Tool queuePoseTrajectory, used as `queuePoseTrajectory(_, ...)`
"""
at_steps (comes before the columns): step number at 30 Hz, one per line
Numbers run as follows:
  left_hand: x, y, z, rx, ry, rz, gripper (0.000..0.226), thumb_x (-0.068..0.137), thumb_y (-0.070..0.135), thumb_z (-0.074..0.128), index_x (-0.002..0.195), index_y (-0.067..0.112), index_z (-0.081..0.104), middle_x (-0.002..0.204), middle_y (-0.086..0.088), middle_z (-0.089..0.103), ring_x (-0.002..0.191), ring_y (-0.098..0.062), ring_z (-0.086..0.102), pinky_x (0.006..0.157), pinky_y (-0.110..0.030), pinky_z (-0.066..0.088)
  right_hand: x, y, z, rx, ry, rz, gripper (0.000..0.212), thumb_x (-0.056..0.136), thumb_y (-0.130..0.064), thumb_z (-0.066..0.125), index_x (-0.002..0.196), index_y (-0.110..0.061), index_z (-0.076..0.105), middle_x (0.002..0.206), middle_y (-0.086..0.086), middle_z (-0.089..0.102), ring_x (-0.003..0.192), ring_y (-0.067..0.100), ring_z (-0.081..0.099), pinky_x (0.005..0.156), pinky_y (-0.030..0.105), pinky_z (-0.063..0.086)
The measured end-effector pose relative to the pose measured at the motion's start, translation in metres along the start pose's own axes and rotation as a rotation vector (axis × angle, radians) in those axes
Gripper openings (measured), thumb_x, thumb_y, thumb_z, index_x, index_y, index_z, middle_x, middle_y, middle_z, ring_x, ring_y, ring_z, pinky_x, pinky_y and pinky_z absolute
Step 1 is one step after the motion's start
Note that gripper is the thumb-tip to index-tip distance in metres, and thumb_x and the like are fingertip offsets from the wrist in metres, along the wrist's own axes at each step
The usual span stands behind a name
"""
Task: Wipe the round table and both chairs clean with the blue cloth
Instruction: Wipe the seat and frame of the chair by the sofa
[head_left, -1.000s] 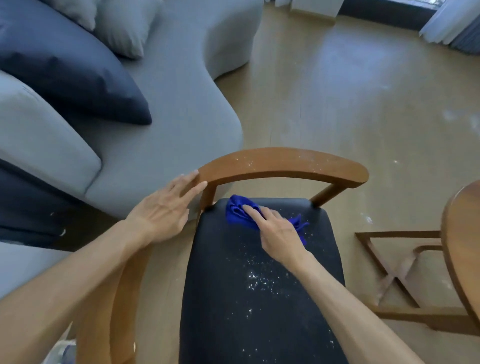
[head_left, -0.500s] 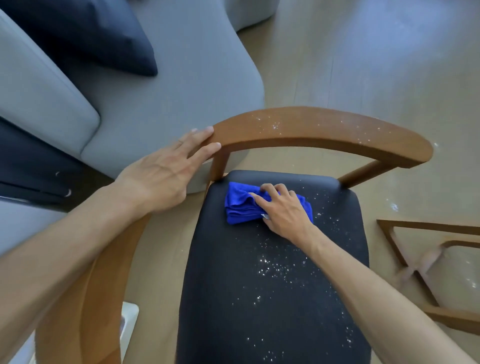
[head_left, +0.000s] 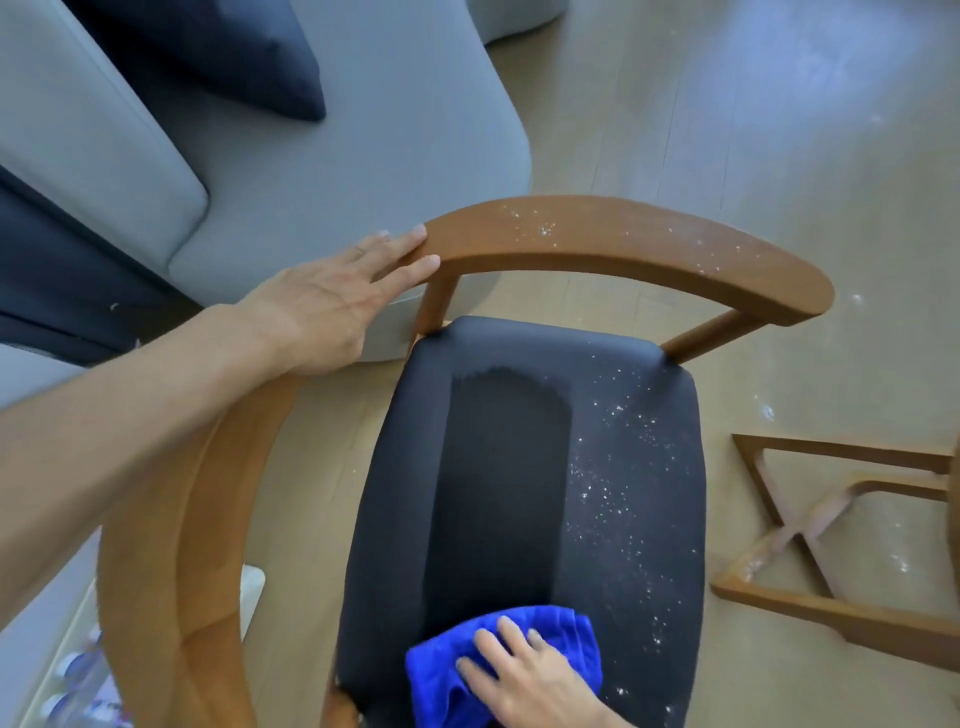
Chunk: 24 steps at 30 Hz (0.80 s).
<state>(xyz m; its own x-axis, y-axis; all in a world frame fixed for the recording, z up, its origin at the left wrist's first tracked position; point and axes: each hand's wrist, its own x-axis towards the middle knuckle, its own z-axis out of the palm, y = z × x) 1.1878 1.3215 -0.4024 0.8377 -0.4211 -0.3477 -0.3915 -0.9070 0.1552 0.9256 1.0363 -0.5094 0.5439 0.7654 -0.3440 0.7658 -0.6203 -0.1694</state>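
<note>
— Two hands are in view. Any writing or labels?
— None that can be read; the bottles at the lower left are blurred.
— Where is the cloth?
— On the chair seat, at its near edge, under the right hand. The fingers lie spread and fairly straight, pressing it flat.
— And half a second ago?
— Then the cloth sat at the back of the seat, near the backrest post. It has come down the seat, and a darker, crumb-free stripe now runs along that path.
— The left hand?
— Still on the curved wooden backrest, fingers straight, tips touching the rail's left end.
— What remains dirty?
— White specks cover the seat's right side, and more dot the backrest top.
— The room?
— A grey sofa with a dark cushion stands behind the chair; the floor is pale wood. A wooden cross-frame sits at the right.
</note>
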Motion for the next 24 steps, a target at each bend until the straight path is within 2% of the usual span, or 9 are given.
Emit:
queuePoseTrajectory(1,-0.003,0.0,0.0,0.009,-0.016,0.001,0.085,0.09,-0.002,0.034,0.151,0.038,-0.011,0.155,0.019,-0.027,0.148,-0.008,-0.009,0.114,-0.041,0.032,-0.001,0.005,-0.009,0.018,-0.021,-0.032,0.009,0.074,-0.028,0.065,0.072,-0.037,0.065,0.07,-0.013,0.06,0.061,0.011,0.055,0.044,0.019,0.043)
queuePoseTrajectory(4,-0.009,0.002,-0.002,0.01,-0.025,-0.001,0.089,0.087,-0.003,0.034,0.15,0.037,-0.014,0.155,0.017,-0.029,0.147,-0.008,-0.013,0.117,-0.037,0.026,0.021,0.046,-0.047,0.145,0.003,0.061,0.038,0.054,-0.023,0.071,0.088,-0.039,0.068,0.086,-0.015,0.063,0.07,0.007,0.061,0.048,0.018,0.046)
queuePoseTrajectory(7,-0.007,0.002,-0.004,0.02,-0.012,0.005,0.092,0.084,-0.005,0.035,0.15,0.036,-0.016,0.154,0.016,-0.031,0.147,-0.009,-0.014,0.117,-0.036,0.026,0.079,0.105,-0.088,0.253,0.194,0.269,0.051,0.065,0.003,0.061,0.111,-0.017,0.067,0.112,0.005,0.064,0.093,0.031,0.062,0.063,0.033,0.055)
queuePoseTrajectory(9,-0.005,0.001,-0.004,0.02,-0.01,0.009,0.094,0.083,-0.005,0.035,0.148,0.037,-0.018,0.149,0.019,-0.036,0.147,-0.008,-0.015,0.114,-0.035,0.031,0.131,0.146,-0.108,0.203,0.286,0.416,0.059,0.076,0.006,0.051,0.131,-0.015,0.054,0.136,0.014,0.048,0.117,0.038,0.048,0.084,0.046,0.05)
queuePoseTrajectory(12,-0.003,0.002,-0.002,0.015,-0.005,0.005,0.098,0.082,-0.006,0.037,0.147,0.04,-0.02,0.149,0.02,-0.037,0.146,-0.007,-0.017,0.112,-0.032,0.033,0.196,0.177,-0.112,0.072,0.234,0.597,0.067,0.087,0.001,0.047,0.146,-0.025,0.03,0.151,0.01,0.025,0.131,0.037,0.032,0.101,0.051,0.038)
queuePoseTrajectory(16,-0.002,0.001,-0.001,0.006,0.009,0.012,0.097,0.081,-0.005,0.039,0.149,0.038,-0.016,0.155,0.016,-0.03,0.147,-0.008,-0.014,0.108,-0.029,0.033,0.21,0.141,-0.079,-0.003,0.072,0.601,0.061,0.093,-0.001,0.04,0.148,-0.021,0.023,0.156,0.015,0.016,0.136,0.044,0.025,0.105,0.058,0.03)
queuePoseTrajectory(18,-0.001,-0.001,0.0,0.018,0.018,0.012,0.096,0.081,-0.004,0.039,0.15,0.036,-0.014,0.156,0.015,-0.027,0.147,-0.009,-0.012,0.109,-0.03,0.032,0.196,0.111,-0.066,-0.045,0.071,0.573,0.059,0.092,-0.003,0.041,0.147,-0.019,0.028,0.155,0.018,0.022,0.135,0.047,0.029,0.104,0.058,0.033)
queuePoseTrajectory(22,-0.004,0.001,0.002,0.007,0.023,0.001,0.093,0.083,-0.004,0.038,0.151,0.036,-0.01,0.157,0.014,-0.025,0.148,-0.009,-0.01,0.113,-0.033,0.027,0.134,0.031,-0.044,-0.094,-0.047,0.389,0.05,0.069,-0.016,0.07,0.118,-0.022,0.068,0.127,0.015,0.062,0.106,0.043,0.063,0.077,0.05,0.056)
queuePoseTrajectory(24,-0.004,0.001,0.002,-0.002,0.02,-0.003,0.091,0.084,-0.003,0.037,0.151,0.036,-0.011,0.157,0.015,-0.026,0.148,-0.009,-0.011,0.114,-0.033,0.027,0.088,-0.011,-0.017,-0.102,-0.13,0.235,0.032,0.086,-0.016,0.051,0.106,-0.028,0.074,0.118,0.013,0.068,0.098,0.041,0.067,0.069,0.048,0.058)
